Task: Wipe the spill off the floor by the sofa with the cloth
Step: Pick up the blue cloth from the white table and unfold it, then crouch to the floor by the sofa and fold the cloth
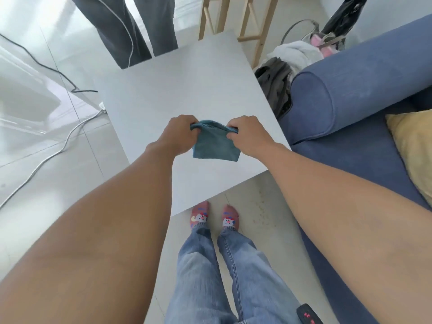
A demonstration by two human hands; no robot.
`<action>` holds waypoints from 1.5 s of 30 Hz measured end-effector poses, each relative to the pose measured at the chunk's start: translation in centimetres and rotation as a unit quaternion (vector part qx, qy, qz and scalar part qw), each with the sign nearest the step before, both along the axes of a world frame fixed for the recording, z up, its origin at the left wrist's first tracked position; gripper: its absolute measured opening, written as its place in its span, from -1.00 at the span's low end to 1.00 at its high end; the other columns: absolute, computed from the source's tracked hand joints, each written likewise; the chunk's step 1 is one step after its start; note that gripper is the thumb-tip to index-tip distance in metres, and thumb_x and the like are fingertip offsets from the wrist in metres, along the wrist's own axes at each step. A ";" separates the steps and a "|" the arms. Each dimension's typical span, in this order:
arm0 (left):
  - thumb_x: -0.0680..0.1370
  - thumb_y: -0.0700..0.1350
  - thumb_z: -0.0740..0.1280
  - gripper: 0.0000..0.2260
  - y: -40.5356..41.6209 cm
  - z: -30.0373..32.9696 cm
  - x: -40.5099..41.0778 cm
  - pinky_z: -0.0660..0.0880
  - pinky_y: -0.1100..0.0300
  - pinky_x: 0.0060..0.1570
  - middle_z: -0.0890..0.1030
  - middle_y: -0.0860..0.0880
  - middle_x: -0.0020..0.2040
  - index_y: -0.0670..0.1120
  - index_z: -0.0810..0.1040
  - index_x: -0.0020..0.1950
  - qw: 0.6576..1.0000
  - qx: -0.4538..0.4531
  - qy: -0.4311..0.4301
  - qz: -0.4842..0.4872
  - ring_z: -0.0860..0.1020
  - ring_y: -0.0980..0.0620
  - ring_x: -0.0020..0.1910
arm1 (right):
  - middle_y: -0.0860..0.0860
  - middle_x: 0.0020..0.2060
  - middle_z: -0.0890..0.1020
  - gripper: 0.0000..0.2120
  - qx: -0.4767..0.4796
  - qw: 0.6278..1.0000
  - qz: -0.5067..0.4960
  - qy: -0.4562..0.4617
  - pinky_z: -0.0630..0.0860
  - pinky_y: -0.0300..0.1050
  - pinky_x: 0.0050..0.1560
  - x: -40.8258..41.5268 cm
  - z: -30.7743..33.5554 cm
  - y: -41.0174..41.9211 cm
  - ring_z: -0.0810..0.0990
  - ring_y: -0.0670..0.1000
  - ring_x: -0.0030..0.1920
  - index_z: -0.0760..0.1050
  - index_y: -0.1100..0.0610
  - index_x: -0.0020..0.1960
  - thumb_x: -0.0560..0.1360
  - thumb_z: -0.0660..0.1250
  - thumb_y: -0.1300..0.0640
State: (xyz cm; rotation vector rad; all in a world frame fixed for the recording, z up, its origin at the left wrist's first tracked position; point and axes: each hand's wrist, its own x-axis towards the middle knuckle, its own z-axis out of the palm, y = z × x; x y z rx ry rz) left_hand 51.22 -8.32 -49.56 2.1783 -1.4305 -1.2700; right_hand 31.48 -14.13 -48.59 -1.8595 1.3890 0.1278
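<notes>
A small teal cloth (214, 143) hangs folded between both hands above the white table (177, 90). My left hand (180, 134) pinches its upper left corner and my right hand (249, 134) pinches its upper right corner. The spill (260, 208) shows as a patch of yellowish specks on the pale floor, between my right foot and the blue sofa (346, 127), just below the table's near corner. I stand in jeans and red patterned socks (199, 217) right beside it.
Another person's dark trouser legs (131, 29) stand beyond the table. Cables (46, 157) trail over the floor at left. Bags and clothing (287, 64) lie by the sofa arm, a wooden stool (245, 24) behind. A yellow cushion (413, 148) rests on the sofa.
</notes>
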 end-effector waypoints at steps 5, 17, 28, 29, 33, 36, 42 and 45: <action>0.59 -0.19 0.20 -0.84 -3.9 8.9 -3.1 0.35 0.17 -0.33 0.57 -0.08 -0.12 -0.17 0.58 -0.02 0.996 -0.051 -0.012 -0.074 0.46 -0.06 -0.21 | 0.11 -0.14 0.61 -0.91 -0.052 0.996 -0.066 -0.013 0.39 -0.06 -0.24 -3.3 8.5 -0.8 0.57 0.19 -0.11 0.59 0.21 -0.11 0.53 0.31 0.25; 0.58 -0.22 0.25 -0.82 -10.2 22.2 -20.4 0.37 0.14 -0.18 0.61 -0.13 -0.07 -0.18 0.63 0.05 0.933 -0.166 -0.001 -0.320 0.50 -0.11 -0.11 | 0.15 -0.11 0.64 -0.91 -0.163 0.944 -0.286 0.031 0.54 0.06 -0.17 -18.9 22.3 3.6 0.58 0.19 -0.14 0.57 0.14 -0.12 0.52 0.32 0.25; 0.59 -0.17 0.28 -0.84 -3.8 27.9 -37.8 0.46 0.10 -0.22 0.65 -0.17 -0.13 -0.19 0.64 0.01 0.845 -0.184 0.064 -0.497 0.55 -0.15 -0.13 | 0.07 -0.24 0.57 -0.88 -0.174 0.862 -0.473 0.060 0.31 -0.12 -0.36 -32.9 27.7 16.7 0.46 0.05 -0.29 0.60 0.17 -0.06 0.53 0.32 0.32; 0.59 -0.17 0.28 -0.84 -3.1 28.1 -38.9 0.50 0.05 -0.17 0.66 -0.21 -0.10 -0.20 0.64 0.01 0.844 -0.180 0.068 -0.500 0.55 -0.15 -0.14 | 0.09 -0.24 0.58 -0.87 -0.173 0.856 -0.483 0.063 0.32 -0.11 -0.32 -33.7 28.0 17.8 0.45 0.06 -0.28 0.61 0.21 -0.05 0.51 0.30 0.35; 0.59 -0.15 0.30 -0.84 0.0 29.5 -42.8 0.51 0.11 -0.20 0.67 -0.15 -0.09 -0.16 0.64 0.03 0.835 -0.176 0.088 -0.514 0.55 -0.10 -0.13 | 0.19 -0.13 0.65 -0.78 -0.168 0.833 -0.523 0.070 0.41 -0.03 -0.26 -37.0 29.6 21.8 0.52 0.13 -0.21 0.64 0.20 -0.03 0.43 0.27 0.37; 0.59 -0.12 0.31 -0.86 1.6 30.5 -44.5 0.45 0.20 -0.23 0.66 -0.10 -0.07 -0.14 0.63 0.04 0.838 -0.176 0.108 -0.505 0.54 -0.04 -0.12 | 0.12 -0.11 0.64 -0.81 -0.181 0.820 -0.541 0.059 0.47 -0.03 -0.26 -38.6 30.8 23.6 0.60 0.16 -0.15 0.63 0.17 -0.05 0.44 0.28 0.32; 0.63 -0.01 0.28 -0.85 4.7 31.2 -44.8 0.37 0.18 -0.27 0.52 0.02 -0.16 -0.07 0.51 -0.02 0.866 -0.165 0.159 -0.444 0.44 0.03 -0.23 | 0.04 -0.23 0.59 -0.87 -0.216 0.796 -0.565 0.004 0.40 -0.12 -0.33 -39.2 31.6 26.4 0.49 0.02 -0.28 0.58 0.09 -0.05 0.48 0.27 0.21; 0.65 0.03 0.26 -0.85 6.5 30.4 -43.6 0.40 0.20 -0.23 0.52 0.04 -0.08 -0.04 0.44 0.02 0.880 -0.160 0.173 -0.411 0.48 0.07 -0.15 | 0.01 -0.22 0.60 -0.93 -0.226 0.786 -0.574 -0.032 0.41 -0.13 -0.32 -38.5 30.7 27.6 0.51 -0.04 -0.29 0.54 0.04 0.00 0.55 0.29 0.15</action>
